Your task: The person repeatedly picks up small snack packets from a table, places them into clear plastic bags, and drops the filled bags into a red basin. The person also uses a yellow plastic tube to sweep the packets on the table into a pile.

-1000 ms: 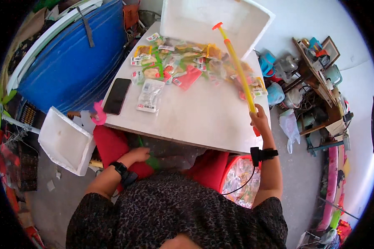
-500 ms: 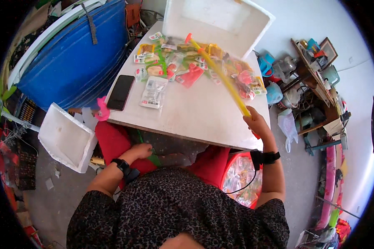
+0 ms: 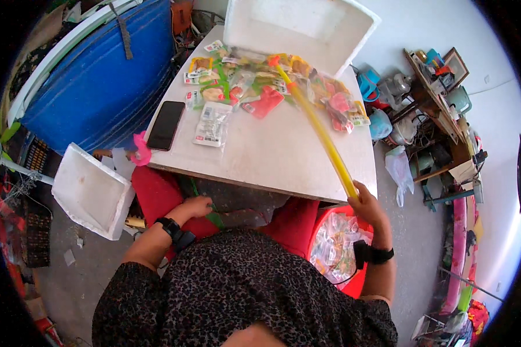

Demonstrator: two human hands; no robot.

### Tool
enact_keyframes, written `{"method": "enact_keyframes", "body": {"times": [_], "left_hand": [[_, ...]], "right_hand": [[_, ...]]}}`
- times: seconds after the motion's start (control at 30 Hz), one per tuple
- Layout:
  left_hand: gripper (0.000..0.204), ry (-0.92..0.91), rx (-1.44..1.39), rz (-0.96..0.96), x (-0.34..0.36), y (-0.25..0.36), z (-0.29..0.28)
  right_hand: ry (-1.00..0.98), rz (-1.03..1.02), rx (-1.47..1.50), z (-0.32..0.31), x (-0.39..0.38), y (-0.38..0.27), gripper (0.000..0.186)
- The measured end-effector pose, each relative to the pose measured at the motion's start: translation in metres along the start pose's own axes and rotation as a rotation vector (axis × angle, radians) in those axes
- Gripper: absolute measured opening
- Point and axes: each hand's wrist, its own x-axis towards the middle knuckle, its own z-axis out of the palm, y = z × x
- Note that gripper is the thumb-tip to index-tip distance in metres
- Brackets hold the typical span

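Note:
My right hand (image 3: 366, 203) is closed round the near end of a long yellow plastic stick (image 3: 321, 132) with an orange-red tip, just past the table's front right edge. The stick slants across the white table (image 3: 260, 153), its tip among a spread of small colourful sealed packets (image 3: 263, 103). My left hand (image 3: 199, 206) rests on my red-clad left thigh with its fingers curled in; nothing shows in it. Apart from the pile, a white packet (image 3: 212, 124) lies flat beside a dark phone (image 3: 166, 125) on the left.
A white foam box (image 3: 295, 24) lies on its side at the table's back, its opening toward me. Beside my right leg stands a red tub (image 3: 314, 232) filled with packets. A shallow foam tray (image 3: 87, 191) and a big blue tub (image 3: 110, 81) are on the left.
My right hand has drawn back toward me and slightly right, bringing the stick with it. The stick's tip has shifted right and nearer over the packets. My left hand has barely moved.

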Motion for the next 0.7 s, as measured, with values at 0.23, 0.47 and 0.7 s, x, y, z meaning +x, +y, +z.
{"method": "enact_keyframes", "body": {"times": [0.23,0.47,0.7], "left_hand": [[0.032,0.008,0.018,0.019,-0.006,0.008,-0.006],[0.032,0.022,-0.033,0.058,-0.006,0.001,-0.005],[0.033,0.042,-0.022,0.053,-0.004,-0.002,0.0]], "right_hand": [[0.095,-0.019,0.218,-0.005,-0.019,0.016,0.045],[0.108,-0.136,0.066,0.002,0.039,-0.034,0.044],[0.116,-0.235,-0.21,0.01,0.079,-0.045,0.045]]}}
